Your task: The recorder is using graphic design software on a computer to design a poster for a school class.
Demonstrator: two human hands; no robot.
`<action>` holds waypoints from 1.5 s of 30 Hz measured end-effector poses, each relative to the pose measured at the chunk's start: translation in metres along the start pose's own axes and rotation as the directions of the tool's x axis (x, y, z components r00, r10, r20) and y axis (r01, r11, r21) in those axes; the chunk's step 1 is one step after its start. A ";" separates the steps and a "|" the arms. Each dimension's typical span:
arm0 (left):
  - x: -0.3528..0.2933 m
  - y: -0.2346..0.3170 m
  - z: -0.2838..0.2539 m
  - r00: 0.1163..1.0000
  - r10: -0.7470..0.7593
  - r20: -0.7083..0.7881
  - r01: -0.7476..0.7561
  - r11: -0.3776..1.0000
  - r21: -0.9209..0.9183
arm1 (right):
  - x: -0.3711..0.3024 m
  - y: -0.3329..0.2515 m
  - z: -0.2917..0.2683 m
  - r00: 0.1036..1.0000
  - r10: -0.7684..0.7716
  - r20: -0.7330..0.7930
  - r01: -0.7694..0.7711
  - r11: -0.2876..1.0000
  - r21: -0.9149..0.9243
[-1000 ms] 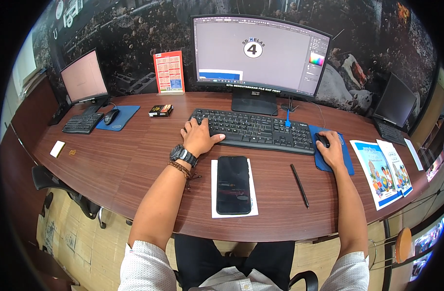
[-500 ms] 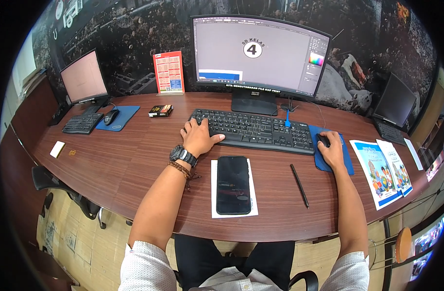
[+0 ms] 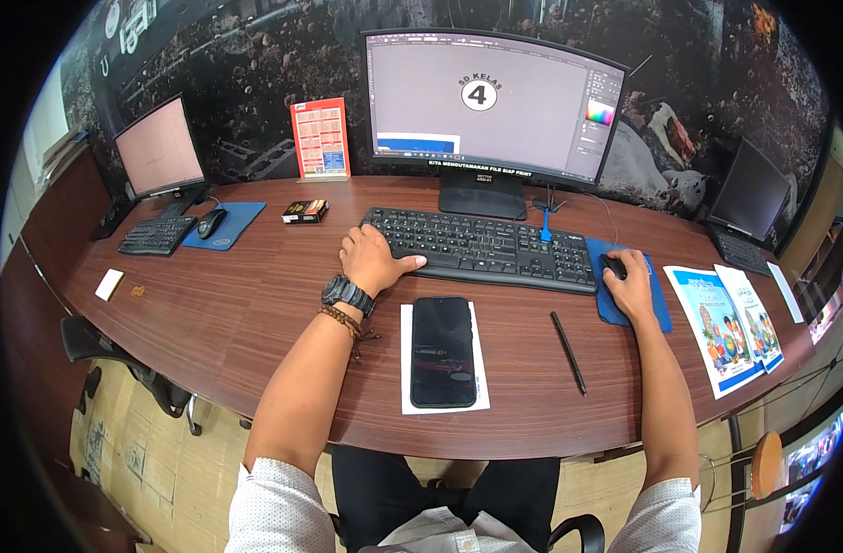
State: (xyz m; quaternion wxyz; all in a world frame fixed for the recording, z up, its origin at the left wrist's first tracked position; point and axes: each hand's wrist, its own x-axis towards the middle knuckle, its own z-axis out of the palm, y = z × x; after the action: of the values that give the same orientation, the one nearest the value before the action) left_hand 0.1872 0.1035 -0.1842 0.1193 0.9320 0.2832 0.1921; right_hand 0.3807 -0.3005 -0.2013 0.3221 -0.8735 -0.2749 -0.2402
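My left hand (image 3: 373, 261) rests at the left end of a black keyboard (image 3: 495, 247), its fingers bent over the corner keys and its thumb stretched out along the front edge. It holds nothing. A watch and beaded bracelets circle that wrist. On a blue mouse pad (image 3: 659, 309), my right hand (image 3: 630, 284) is wrapped over a dark computer mouse (image 3: 614, 267), which it mostly covers. Behind the keyboard a wide curved monitor (image 3: 523, 111) shows a design window with a round black-and-white emblem. Between my forearms a dark smartphone (image 3: 442, 352) lies on white paper (image 3: 408, 396).
A black stylus-like pen (image 3: 570, 354) lies left of my right forearm. Colourful booklets (image 3: 716, 323) lie at the right. A small box (image 3: 305, 212) and a red calendar stand (image 3: 321, 138) sit back left. Further monitors (image 3: 160, 147) stand at both sides of the desk (image 3: 246, 304).
The fingers of my left hand have drawn in slightly over the keyboard's left corner. My right hand stays on the mouse, and the desk things have not moved.
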 end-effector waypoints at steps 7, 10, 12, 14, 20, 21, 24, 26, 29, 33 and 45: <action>0.000 0.000 0.000 1.000 -0.009 0.010 0.009 1.000 0.025 | 0.000 -0.001 0.000 1.000 0.010 0.006 -0.010 1.000 -0.008; 0.000 0.001 -0.001 1.000 -0.010 0.016 0.009 1.000 0.028 | 0.000 -0.001 0.000 1.000 0.011 0.005 -0.011 1.000 -0.018; -0.001 0.001 -0.001 1.000 -0.010 0.016 0.009 0.999 0.032 | 0.000 -0.001 0.000 1.000 0.007 0.005 -0.007 1.000 -0.009; -0.001 0.002 -0.002 1.000 -0.010 0.016 0.009 0.999 0.037 | 0.000 -0.001 0.000 1.000 0.004 0.005 -0.004 1.000 -0.001; 0.001 0.000 -0.001 1.000 -0.004 0.031 0.003 0.999 0.037 | 0.000 0.001 0.001 1.000 -0.008 -0.006 0.008 1.000 -0.003; 0.001 -0.001 -0.001 0.999 -0.002 0.033 0.001 0.999 0.037 | 0.000 0.001 0.001 1.000 -0.013 -0.009 0.013 1.000 -0.006; 0.000 0.001 -0.001 0.999 -0.005 0.032 0.004 0.999 0.036 | -0.001 0.000 0.001 1.000 -0.017 -0.012 0.017 1.000 -0.002; 0.000 0.001 -0.001 1.000 -0.010 0.029 0.009 0.999 0.037 | -0.001 0.000 0.000 1.000 -0.016 -0.011 0.016 1.000 0.007; 0.000 0.001 -0.002 1.000 -0.010 0.023 0.009 0.999 0.046 | -0.001 -0.002 0.000 1.000 -0.017 -0.008 0.017 1.000 -0.003; -0.001 0.003 -0.004 0.999 -0.016 0.044 0.014 0.999 0.043 | -0.001 -0.001 0.000 0.999 -0.036 -0.001 0.036 0.999 0.002; -0.001 0.002 -0.004 0.998 -0.014 0.053 0.011 0.999 0.050 | 0.000 0.000 0.001 0.999 -0.043 0.001 0.043 0.999 -0.002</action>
State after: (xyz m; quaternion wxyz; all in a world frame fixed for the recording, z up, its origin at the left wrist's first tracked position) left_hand 0.1861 0.1017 -0.1798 0.1046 0.9377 0.2906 0.1593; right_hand 0.3809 -0.3000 -0.2024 0.3158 -0.8679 -0.2933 -0.2470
